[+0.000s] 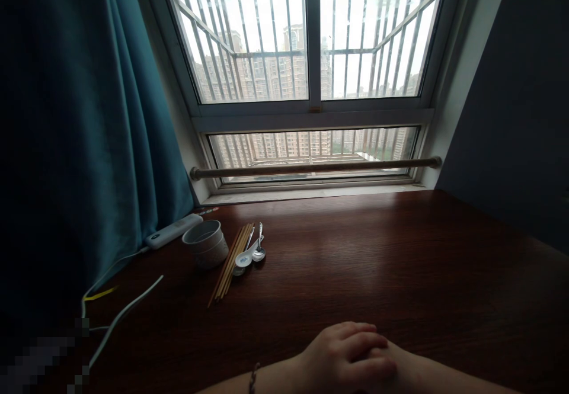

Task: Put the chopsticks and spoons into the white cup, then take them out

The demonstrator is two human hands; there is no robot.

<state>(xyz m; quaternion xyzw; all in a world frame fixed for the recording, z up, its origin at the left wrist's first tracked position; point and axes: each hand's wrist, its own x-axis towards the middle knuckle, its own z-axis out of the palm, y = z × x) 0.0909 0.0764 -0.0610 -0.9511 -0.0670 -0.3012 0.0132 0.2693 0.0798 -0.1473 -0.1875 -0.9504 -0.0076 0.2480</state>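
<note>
OK, hands low at bottom ctr: L hand [340, 355] lies across R hand [402, 363], fingers close together and draped to the right. Nothing held in L that I can see; can't tell if it's pressing or just resting. R is mostly hidden underneath, so no call on its fingers.

Now the key bit: chopsticks [230, 265] sit left of frame ctr, up and left of both hands, well apart from them. L hand's the nearer one. Long axis runs on a diag, lower-left ends to upper-right ends, so the near tips point down-left, off to the side of the hands rather than straight at 'em.

Right alongside, hand side of the bundle: white spoon [244, 260], handle up-right, w/ metal spoon [259, 255] next to it, handle near vertical in frame. 2nd metal spoon [239, 271] peeks out under the white one. Cup [207, 249] stands upright just left of the chopsticks; contact btwn them, can't tell. All on the table [400, 263].
</note>
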